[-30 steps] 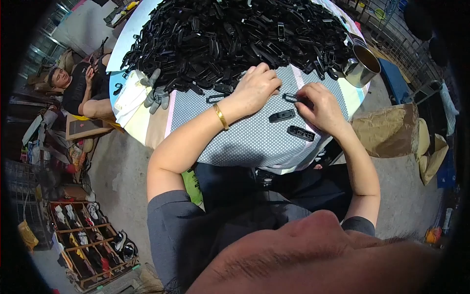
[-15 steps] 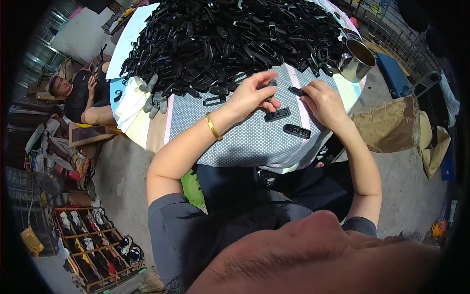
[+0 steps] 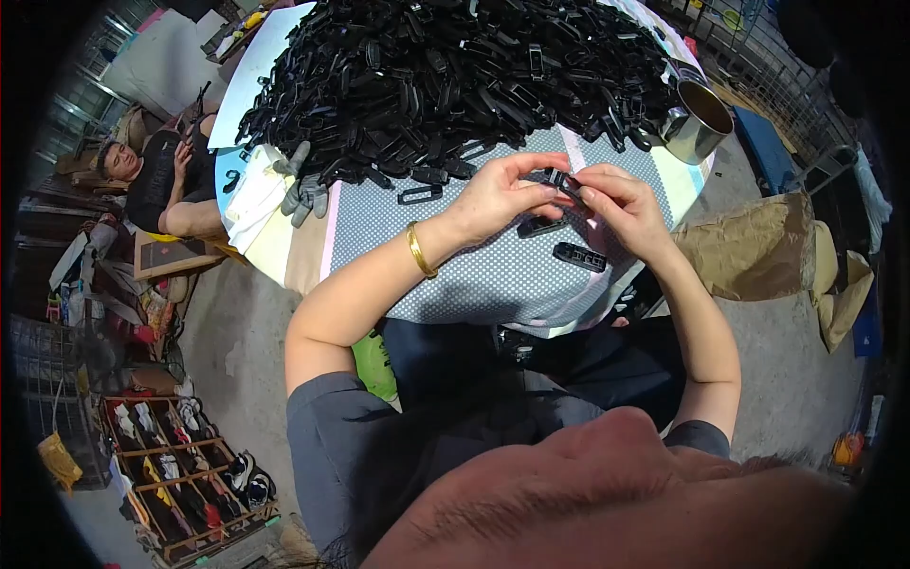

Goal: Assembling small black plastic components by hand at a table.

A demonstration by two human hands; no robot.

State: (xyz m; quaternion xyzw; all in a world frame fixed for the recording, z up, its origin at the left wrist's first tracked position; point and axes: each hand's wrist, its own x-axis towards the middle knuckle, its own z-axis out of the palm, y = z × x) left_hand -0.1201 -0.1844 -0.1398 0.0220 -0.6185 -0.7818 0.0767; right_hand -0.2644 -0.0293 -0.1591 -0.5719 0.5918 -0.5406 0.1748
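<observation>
Part [image 3: 563,180] (small, black) is pinched by both left hand [image 3: 500,197] and right hand [image 3: 627,209].

- Heap of parts [image 3: 445,95] across the desk's [image 3: 455,289] far side
- Mug [image 3: 700,128] right of the heap
- Cloth [image 3: 254,204] at the left edge, glove [image 3: 308,194] just right of it
- Held part [image 3: 561,180] between left hand [image 3: 498,194] and right hand [image 3: 621,209]
- Rear loose part [image 3: 540,228] nearer; front loose part [image 3: 580,257] to its right, nearer still
</observation>
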